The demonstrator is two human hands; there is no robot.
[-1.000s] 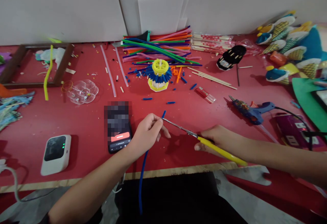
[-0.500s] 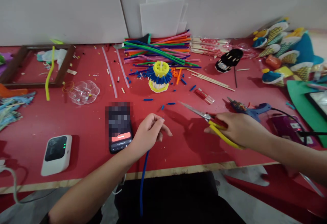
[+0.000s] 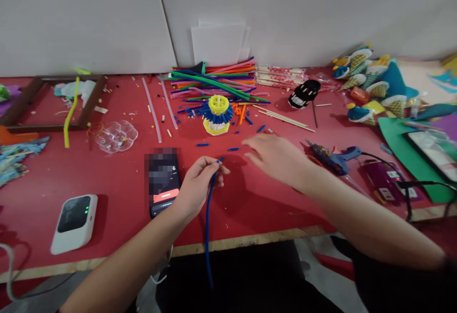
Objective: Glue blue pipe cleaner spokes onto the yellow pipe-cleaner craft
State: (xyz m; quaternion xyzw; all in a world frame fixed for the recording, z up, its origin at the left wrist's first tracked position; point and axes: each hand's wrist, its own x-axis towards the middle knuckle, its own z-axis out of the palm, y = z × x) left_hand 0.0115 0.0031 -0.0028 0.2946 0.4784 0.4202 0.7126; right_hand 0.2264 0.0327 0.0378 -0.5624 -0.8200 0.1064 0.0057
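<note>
A long blue straw (image 3: 207,227) is pinched in my left hand (image 3: 200,179); its short top end sticks out above my fingertips and the rest hangs past the table edge. My right hand (image 3: 276,158) is slightly blurred, palm down with fingers apart and nothing visibly held. Its fingertips are just right of a short cut blue piece (image 3: 233,149). Another cut piece (image 3: 203,145) lies to the left. Behind them stands a small round model (image 3: 217,115) with yellow rings, a blue fringe and a whitish body. The scissors are mostly hidden beneath my right hand and forearm.
A phone (image 3: 164,184) and a white device (image 3: 74,225) lie on the left. At the back is a pile of coloured straws (image 3: 214,79). A glue gun (image 3: 333,156) with a cable, a purple box (image 3: 383,179) and a black model (image 3: 304,94) are on the right.
My right hand has let go of the yellow-handled scissors and moved left toward the cut pieces. My left hand has shifted slightly, with the blue straw's top end now showing. The view has tilted up.
</note>
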